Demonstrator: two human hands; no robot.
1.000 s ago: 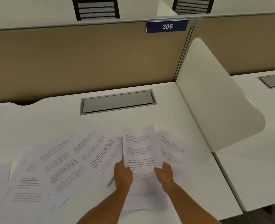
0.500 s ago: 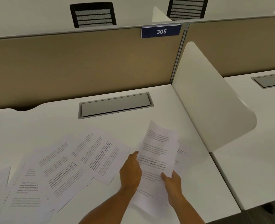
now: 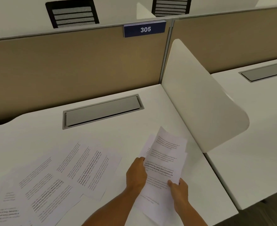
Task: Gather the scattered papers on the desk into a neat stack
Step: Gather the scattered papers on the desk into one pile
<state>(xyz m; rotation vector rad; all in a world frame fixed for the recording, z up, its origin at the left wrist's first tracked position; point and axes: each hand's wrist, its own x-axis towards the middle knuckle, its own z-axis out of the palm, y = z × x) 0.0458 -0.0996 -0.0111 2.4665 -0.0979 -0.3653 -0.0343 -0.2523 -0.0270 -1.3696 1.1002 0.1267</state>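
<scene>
Across the white tabletop (image 3: 126, 137), set against a tan partition (image 3: 69, 70) bearing a blue "305" sign (image 3: 144, 29), a curved white divider (image 3: 204, 101) is standing along the right edge and a grey cable hatch (image 3: 102, 110) is lying near the back. Scattered papers (image 3: 53, 181) are overlapping flat on the near left part. Held sheets (image 3: 164, 167), at least two, are tilting up off the surface at the near right. Both hands are closing on them: the left hand (image 3: 137, 174) is pinching the left edge, and the right hand (image 3: 179, 190) is gripping the lower right edge with its thumb on top.
</scene>
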